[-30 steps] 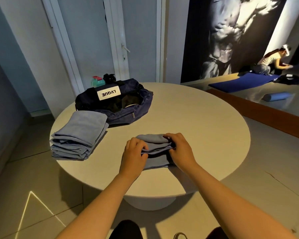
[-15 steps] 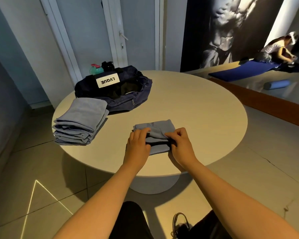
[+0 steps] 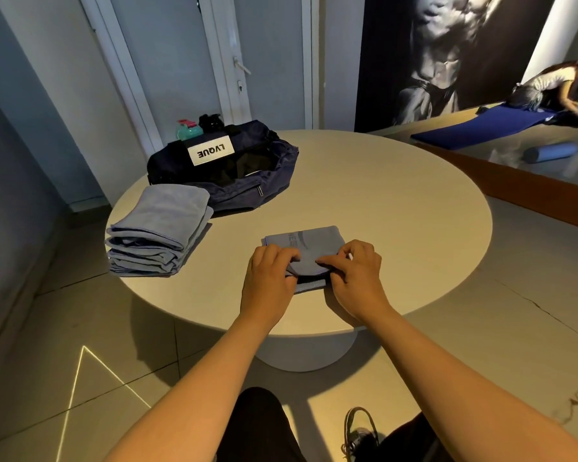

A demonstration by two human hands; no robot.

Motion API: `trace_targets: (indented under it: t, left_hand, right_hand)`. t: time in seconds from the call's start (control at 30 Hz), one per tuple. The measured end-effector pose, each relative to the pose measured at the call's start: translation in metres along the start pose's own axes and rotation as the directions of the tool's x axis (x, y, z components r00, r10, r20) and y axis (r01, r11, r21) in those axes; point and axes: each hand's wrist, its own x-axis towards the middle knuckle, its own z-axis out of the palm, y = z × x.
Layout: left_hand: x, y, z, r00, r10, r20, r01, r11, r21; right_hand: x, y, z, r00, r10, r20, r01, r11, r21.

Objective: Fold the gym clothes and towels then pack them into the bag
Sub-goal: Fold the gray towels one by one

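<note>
Near the front edge of the round table [image 3: 414, 201] we find a small blue-grey garment [image 3: 309, 240], folded into a compact rectangle. A band with pale lettering runs across its far half; we cannot read the letters. Its near part is doubled over into a rounded fold, with a thinner layer showing underneath at the table's edge. The cloth looks smooth and matte, without visible creases on top.

Both hands are on that near fold. The left hand [image 3: 267, 278] has its fingers curled over the left end of the fold and grips it. The right hand [image 3: 354, 278] pinches the right end between thumb and bent forefinger, and its other fingers are drawn in.

Well to the left we see a stack of folded towels [image 3: 157, 235] in the same blue-grey, its layered edges facing us. Just behind it, touching or nearly so, lies the dark navy bag [image 3: 274, 181], its top open and a white label on its side. Behind the bag stand a teal bottle [image 3: 188, 131] and a black bottle [image 3: 211, 121].

Far off on the right, a blue mat [image 3: 474, 128] and a blue roller [image 3: 549, 152] lie on the floor.
</note>
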Motion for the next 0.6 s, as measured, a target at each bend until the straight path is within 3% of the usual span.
trace_targets:
  t: [0.07,0.2,0.37,0.5,0.53,0.6]
  left_hand:
    - [-0.004,0.001,-0.003,1.0,0.018,0.016,-0.018,1.0,-0.02]
    - [-0.007,0.004,-0.002,0.979,-0.011,0.202,0.027,0.997,-0.076]
    - [-0.005,0.0,0.004,0.98,-0.022,0.196,0.018,1.0,0.022]
    - [-0.007,0.001,0.001,0.987,-0.072,0.142,0.076,0.997,-0.021]
    - [-0.006,0.003,-0.001,0.984,-0.088,0.155,0.102,0.991,-0.082]
    - [-0.005,0.006,-0.002,0.982,-0.041,0.185,0.061,0.993,-0.105]
  right_hand:
    - [-0.001,-0.001,-0.001,1.0,-0.004,0.015,0.003,1.0,0.029]
    - [-0.003,-0.002,-0.003,0.992,0.057,0.109,-0.061,0.997,0.038]
    - [0.001,-0.008,-0.008,0.974,0.163,0.156,-0.162,0.987,-0.019]
    - [-0.001,-0.007,-0.003,0.998,0.064,0.02,-0.061,0.992,-0.111]
    - [-0.001,-0.005,-0.001,1.0,0.025,0.019,-0.023,0.995,-0.098]
    - [0.0,-0.001,0.004,0.988,-0.06,0.146,0.076,0.992,-0.104]
